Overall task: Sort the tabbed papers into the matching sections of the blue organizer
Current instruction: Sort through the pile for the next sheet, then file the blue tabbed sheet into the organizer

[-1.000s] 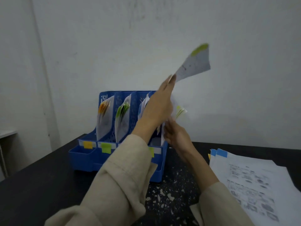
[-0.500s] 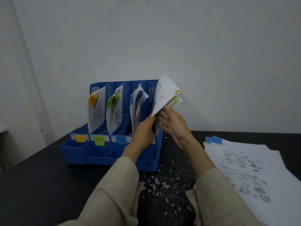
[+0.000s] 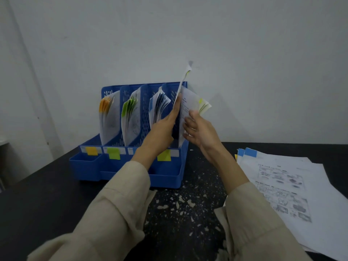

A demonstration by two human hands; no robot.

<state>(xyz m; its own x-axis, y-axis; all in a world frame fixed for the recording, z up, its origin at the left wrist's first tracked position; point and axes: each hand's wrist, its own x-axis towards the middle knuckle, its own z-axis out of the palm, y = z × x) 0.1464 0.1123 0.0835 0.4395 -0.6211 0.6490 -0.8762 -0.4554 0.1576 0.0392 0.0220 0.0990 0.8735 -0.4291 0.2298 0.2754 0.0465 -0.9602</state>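
Observation:
The blue organizer (image 3: 165, 174) stands at the back of the dark table with several upright sections. My left hand (image 3: 162, 129) pinches a yellow-tabbed paper (image 3: 183, 81) edge-on, standing in the rightmost section. My right hand (image 3: 199, 130) presses the sheets standing in that section (image 3: 190, 102) to the right, fingers spread on them. Orange-tabbed papers (image 3: 108, 113), green-tabbed papers (image 3: 130, 113) and blue-tabbed papers (image 3: 159, 108) fill the other sections. Coloured notes on the front rail mark them: orange (image 3: 91, 151), green (image 3: 113, 153), yellow (image 3: 164, 155).
A loose pile of printed sheets (image 3: 282, 181) with blue tabs (image 3: 250, 152) lies on the table at right. The tabletop (image 3: 178, 204) is dark with chipped white flecks. A white wall rises right behind the organizer.
My left hand has brought the yellow-tabbed paper down from high in the air into the rightmost section. My right hand has shifted onto the sheets there, holding them aside.

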